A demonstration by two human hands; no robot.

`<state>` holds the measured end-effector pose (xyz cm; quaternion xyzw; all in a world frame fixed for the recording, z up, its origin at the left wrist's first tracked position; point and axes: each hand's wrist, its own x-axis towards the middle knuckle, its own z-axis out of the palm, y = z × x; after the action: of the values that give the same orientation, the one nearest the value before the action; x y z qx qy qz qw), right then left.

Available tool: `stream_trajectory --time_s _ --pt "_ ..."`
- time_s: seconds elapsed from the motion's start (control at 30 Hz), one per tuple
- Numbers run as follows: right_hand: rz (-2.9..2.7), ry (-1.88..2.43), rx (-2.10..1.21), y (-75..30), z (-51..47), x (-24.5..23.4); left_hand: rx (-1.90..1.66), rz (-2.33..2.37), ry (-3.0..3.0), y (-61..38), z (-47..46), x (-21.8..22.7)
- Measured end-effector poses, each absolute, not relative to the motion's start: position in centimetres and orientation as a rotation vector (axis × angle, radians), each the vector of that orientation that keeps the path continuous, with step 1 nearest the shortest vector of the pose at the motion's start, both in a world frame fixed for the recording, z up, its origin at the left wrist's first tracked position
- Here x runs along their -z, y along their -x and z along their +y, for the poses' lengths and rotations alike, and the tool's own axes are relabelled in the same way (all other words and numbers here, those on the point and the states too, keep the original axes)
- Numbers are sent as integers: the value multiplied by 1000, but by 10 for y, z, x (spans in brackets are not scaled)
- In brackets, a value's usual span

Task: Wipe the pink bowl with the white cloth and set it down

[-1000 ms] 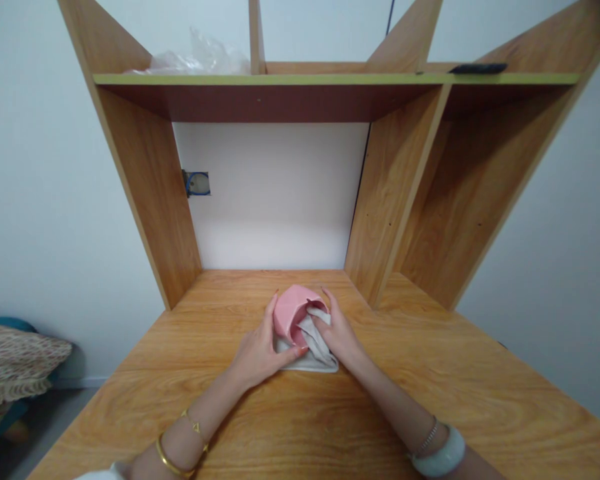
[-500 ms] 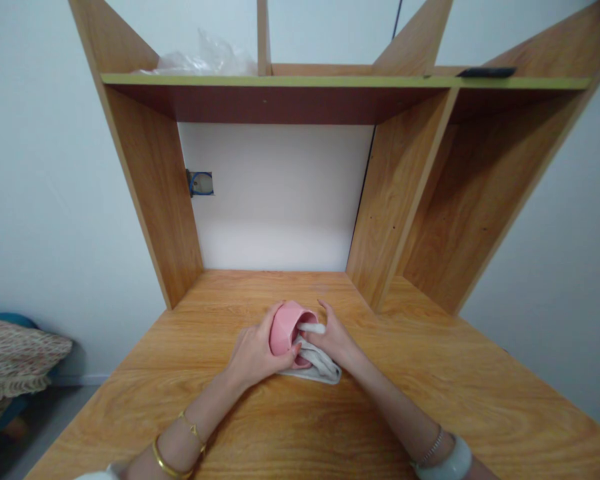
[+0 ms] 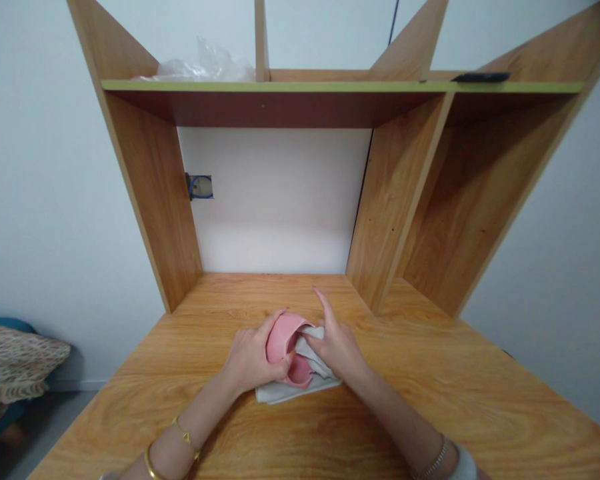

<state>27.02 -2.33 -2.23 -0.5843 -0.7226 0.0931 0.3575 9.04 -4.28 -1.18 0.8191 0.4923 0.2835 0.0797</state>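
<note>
A pink bowl (image 3: pixel 284 335) with a wavy rim is tipped on its side, its opening toward the right. My left hand (image 3: pixel 253 355) grips it from the left, thumb on the rim. A pale grey cloth (image 3: pixel 300 392) lies under the bowl, and part of it is bunched up into the opening. My right hand (image 3: pixel 341 347) pinches that bunched part at the bowl's mouth, with one finger stretched up and away. Some of the right fingertips are hidden by the cloth and the bowl.
The wooden desk (image 3: pixel 300 440) carries a hutch, with a side panel (image 3: pixel 155 213) at left and a divider (image 3: pixel 400 200) at right. A clear plastic bag (image 3: pixel 205 65) and a dark flat object (image 3: pixel 481 77) lie on the shelf. A patterned cushion or blanket (image 3: pixel 23 360) is at far left.
The bowl has turned and shifted slightly left and down, with my left hand still on it. My right hand has moved a little, and more cloth shows beneath the bowl.
</note>
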Motion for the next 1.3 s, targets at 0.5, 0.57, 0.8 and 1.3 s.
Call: stream_trajectory --time_s 0.5,0.57,0.8,1.3 --pt "-1849 1478 -420 -271 -20 28 -841 1490 -2396 -92 -42 11" --pt "-1848 1482 -417 -271 -20 28 -859 1485 -2380 -93 -43 10" --pt "-1891 1508 -439 -272 -19 27 -898 1437 -2361 -93 -44 9" --pt "-1903 1491 -431 -272 -19 29 -920 1410 -2324 -92 -43 10"
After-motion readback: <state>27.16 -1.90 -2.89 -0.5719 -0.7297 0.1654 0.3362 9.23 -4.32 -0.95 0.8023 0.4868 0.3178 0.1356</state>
